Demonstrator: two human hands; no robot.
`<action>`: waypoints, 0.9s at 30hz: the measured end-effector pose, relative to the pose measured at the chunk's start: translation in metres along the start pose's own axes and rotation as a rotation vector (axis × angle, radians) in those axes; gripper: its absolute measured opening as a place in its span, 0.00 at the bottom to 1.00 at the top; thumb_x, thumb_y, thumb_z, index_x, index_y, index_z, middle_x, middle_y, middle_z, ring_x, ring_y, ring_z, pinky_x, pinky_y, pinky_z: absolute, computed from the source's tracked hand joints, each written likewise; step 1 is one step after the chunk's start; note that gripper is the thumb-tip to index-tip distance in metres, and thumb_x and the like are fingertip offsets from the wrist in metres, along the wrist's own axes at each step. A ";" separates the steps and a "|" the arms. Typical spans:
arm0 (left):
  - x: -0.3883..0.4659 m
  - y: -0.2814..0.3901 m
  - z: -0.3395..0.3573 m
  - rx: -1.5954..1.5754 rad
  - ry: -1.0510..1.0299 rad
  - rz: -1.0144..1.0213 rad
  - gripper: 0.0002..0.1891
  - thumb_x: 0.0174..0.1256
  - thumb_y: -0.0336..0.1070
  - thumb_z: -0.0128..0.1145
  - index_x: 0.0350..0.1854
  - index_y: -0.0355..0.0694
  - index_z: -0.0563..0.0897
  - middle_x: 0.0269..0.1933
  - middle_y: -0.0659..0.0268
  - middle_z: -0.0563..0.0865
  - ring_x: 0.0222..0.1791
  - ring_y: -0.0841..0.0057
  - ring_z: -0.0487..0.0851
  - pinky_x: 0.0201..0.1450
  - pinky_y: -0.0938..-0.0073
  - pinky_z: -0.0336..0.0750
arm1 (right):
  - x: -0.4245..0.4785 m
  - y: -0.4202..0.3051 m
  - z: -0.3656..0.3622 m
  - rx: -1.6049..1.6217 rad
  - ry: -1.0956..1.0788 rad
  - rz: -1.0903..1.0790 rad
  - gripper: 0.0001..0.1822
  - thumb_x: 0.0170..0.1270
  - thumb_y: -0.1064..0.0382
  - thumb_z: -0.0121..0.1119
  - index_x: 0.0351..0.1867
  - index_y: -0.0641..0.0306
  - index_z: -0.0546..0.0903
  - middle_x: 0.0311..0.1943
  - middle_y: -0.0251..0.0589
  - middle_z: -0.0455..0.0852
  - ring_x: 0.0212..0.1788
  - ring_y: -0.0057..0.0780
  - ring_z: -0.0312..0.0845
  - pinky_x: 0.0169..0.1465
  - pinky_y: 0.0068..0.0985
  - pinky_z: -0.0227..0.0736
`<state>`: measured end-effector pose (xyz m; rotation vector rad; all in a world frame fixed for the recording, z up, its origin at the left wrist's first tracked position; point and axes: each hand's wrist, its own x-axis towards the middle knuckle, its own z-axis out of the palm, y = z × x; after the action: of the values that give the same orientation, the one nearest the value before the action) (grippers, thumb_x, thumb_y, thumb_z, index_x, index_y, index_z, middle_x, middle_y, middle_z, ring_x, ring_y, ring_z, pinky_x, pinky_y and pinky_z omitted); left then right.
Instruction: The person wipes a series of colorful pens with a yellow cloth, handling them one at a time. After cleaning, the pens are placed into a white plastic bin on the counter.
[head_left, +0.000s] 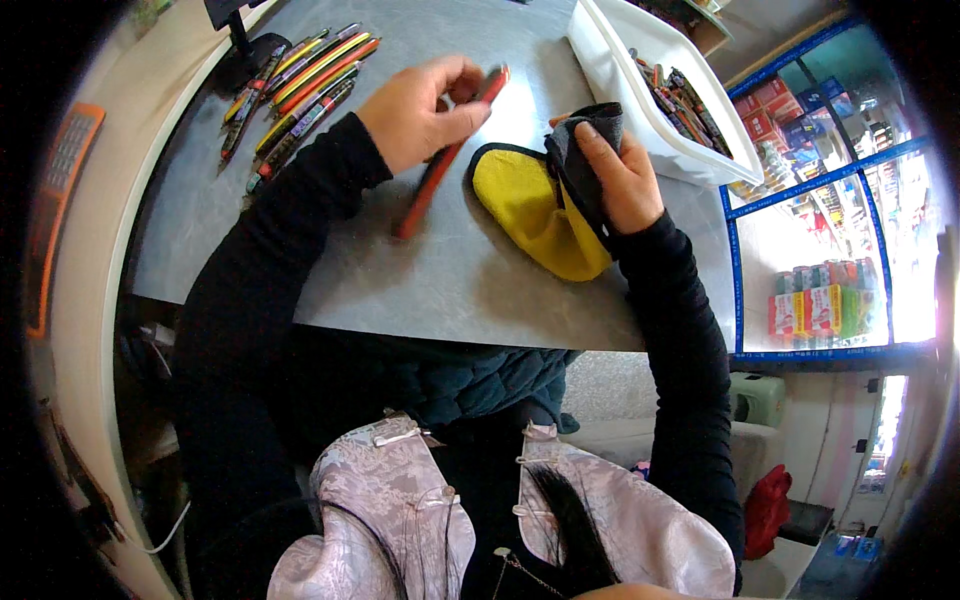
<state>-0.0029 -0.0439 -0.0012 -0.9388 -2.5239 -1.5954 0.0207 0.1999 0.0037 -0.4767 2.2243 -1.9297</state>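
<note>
My left hand (420, 109) pinches a red and black pen-like stick (426, 199) between thumb and fingers, slanting over the grey metal tabletop (375, 289). In my right hand (634, 184) is a bunched cloth (525, 214), yellow on one face and dark grey on the other, with a dark edging. Its yellow part hangs down towards the tabletop. A small orange bit shows beside the grey fold; what it belongs to is hidden. To the left of my left hand lies a pile of several patterned pens (322, 75), in yellow, orange, purple and black.
A white plastic bin (615, 45) holding more pens (682, 105) stands at the back right. The black base of a stand (262, 56) is by the pile. Beyond the right edge is a blue-edged glass case (814, 180) with packaged goods.
</note>
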 end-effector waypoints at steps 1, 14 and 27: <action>0.000 0.008 -0.001 -0.233 0.005 0.016 0.16 0.61 0.42 0.53 0.45 0.38 0.70 0.30 0.67 0.77 0.24 0.82 0.76 0.24 0.80 0.73 | 0.000 0.001 -0.001 0.005 0.007 -0.010 0.19 0.66 0.54 0.48 0.49 0.67 0.73 0.37 0.37 0.79 0.35 0.19 0.75 0.39 0.15 0.72; -0.003 0.012 0.023 -0.426 0.062 0.188 0.11 0.64 0.39 0.53 0.42 0.39 0.72 0.35 0.68 0.78 0.31 0.83 0.80 0.33 0.81 0.77 | -0.004 -0.003 0.027 -0.480 -0.219 -0.298 0.15 0.54 0.60 0.60 0.39 0.66 0.72 0.28 0.49 0.79 0.33 0.38 0.76 0.40 0.29 0.70; 0.005 -0.022 -0.036 0.594 0.246 0.286 0.13 0.58 0.39 0.56 0.40 0.36 0.74 0.38 0.64 0.79 0.39 0.77 0.77 0.45 0.77 0.71 | 0.005 -0.011 -0.032 0.717 -0.184 -0.217 0.26 0.66 0.45 0.40 0.52 0.66 0.69 0.29 0.39 0.76 0.25 0.21 0.69 0.30 0.17 0.67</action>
<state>-0.0281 -0.0780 -0.0002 -0.8962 -2.3350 -0.7555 0.0074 0.2265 0.0199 -0.7461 1.2775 -2.4775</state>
